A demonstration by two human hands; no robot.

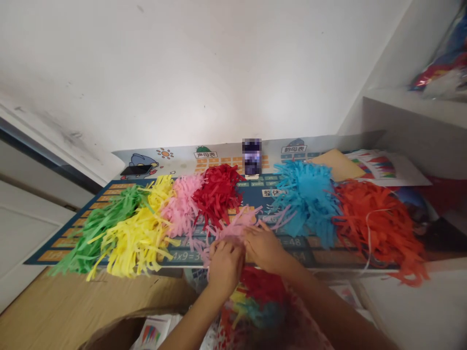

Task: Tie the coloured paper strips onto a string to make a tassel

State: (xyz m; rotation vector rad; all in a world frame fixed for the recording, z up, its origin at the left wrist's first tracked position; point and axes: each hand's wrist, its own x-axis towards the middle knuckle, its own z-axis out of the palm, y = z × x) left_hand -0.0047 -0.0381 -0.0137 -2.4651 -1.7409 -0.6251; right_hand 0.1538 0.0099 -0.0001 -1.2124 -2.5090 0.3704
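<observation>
Both hands' fingers (229, 247) apparently grip pink strips (239, 222); printed mat (253, 196) below, white wall (204, 73) behind.

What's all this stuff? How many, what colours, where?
green fringe: 1, green, far left
yellow fringe: uncounted, yellow, left
rear pink fringe: 1, pink, beside yellow
red fringe: 1, red, centre
front pink fringe: 1, pink, between hands
blue fringe: 1, blue, right
orange fringe: 1, orange, far right
string: 1, white, far right
printed mat: 1, blue, under fringes
phone: 1, purple screen, by wall
flat device: 1, black, left rear
paper: 1, tan, right rear
printed packets: several, white, right rear, below
mixed fringe: uncounted, multicoloured, below hands
wall: 1, white, back
left hand, right hand: 1 each, holding front pink fringe
</observation>
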